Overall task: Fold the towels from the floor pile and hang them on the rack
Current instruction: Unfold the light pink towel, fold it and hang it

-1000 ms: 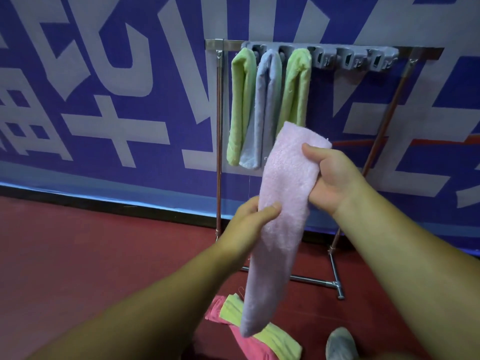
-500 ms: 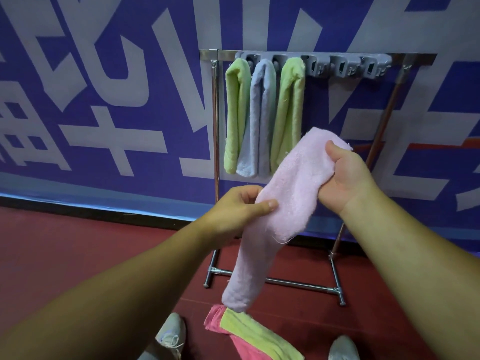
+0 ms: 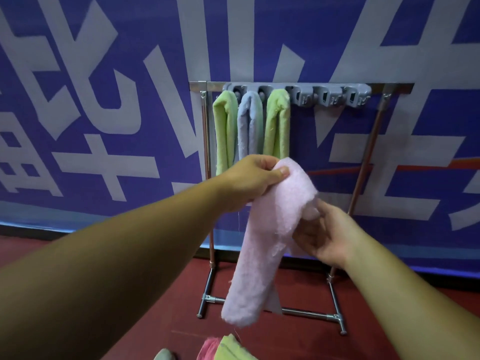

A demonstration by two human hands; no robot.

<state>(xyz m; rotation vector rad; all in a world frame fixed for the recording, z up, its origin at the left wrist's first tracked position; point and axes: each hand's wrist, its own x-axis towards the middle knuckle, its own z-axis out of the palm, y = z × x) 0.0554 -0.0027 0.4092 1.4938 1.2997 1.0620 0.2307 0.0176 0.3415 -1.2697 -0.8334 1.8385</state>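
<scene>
Before blue banner (image 3: 104, 100), left hand (image 3: 249, 180) and right hand (image 3: 324, 235) grip pink towel (image 3: 262, 250)

A single head-worn wide-angle camera looks forward and slightly down along both outstretched forearms. It faces the blue banner wall (image 3: 104, 100) squarely, stands near the rack (image 3: 298, 87), and takes in the red floor (image 3: 298, 341) at the frame's bottom edge.

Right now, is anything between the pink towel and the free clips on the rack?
Nothing visible. The pink towel is held below and in front of the rack; its three free clips right of the hung towels stand unobstructed.
</scene>
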